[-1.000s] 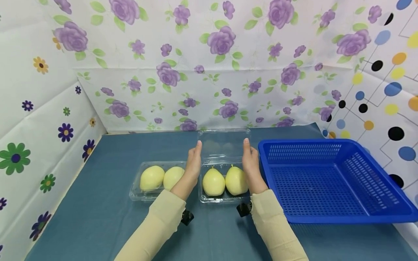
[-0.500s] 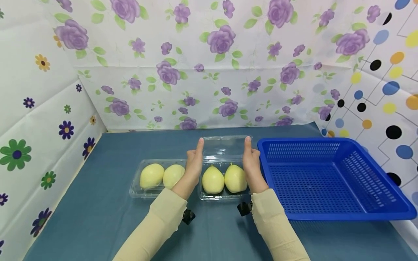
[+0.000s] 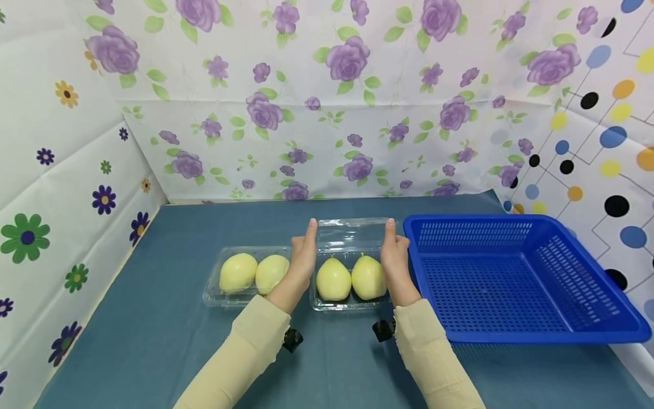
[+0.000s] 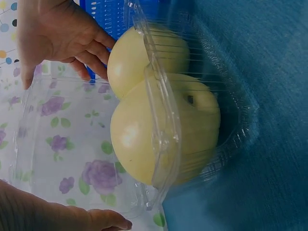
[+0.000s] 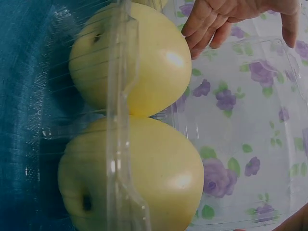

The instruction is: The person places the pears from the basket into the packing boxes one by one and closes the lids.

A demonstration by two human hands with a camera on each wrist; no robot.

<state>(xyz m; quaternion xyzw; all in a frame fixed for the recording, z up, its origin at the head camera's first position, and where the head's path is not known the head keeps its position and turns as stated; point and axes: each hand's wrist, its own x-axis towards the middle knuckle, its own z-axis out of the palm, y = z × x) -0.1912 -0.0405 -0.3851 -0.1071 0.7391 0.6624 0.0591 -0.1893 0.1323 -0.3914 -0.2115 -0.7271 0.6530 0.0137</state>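
Two pale yellow pears, a left one [image 3: 334, 278] and a right one [image 3: 369, 277], sit side by side in a clear plastic clamshell box [image 3: 352, 305]. Its see-through lid [image 3: 352, 230] is tilted up behind them. At the left of the lid is my left hand [image 3: 301, 253], thumb straight up by the lid's far left corner. My right hand [image 3: 395, 255] mirrors it at the right corner. The left wrist view shows the right hand's palm [image 4: 60, 33] facing inward, fingers extended beside the pears and thumb at the lid's edge.
Left of my left hand stands another clear plastic box [image 3: 217, 298] holding two pears [image 3: 238, 272], partly hidden by that hand. A blue plastic basket [image 3: 531, 336] stands close to my right hand. Flowered sheeting [image 3: 352, 113] hangs behind the blue-green tabletop [image 3: 153, 341].
The lid has tipped up from leaning farther back, its far edge coming nearer to me. Both thumbs stay at its edges, and the hands have barely shifted. The pears remain in place.
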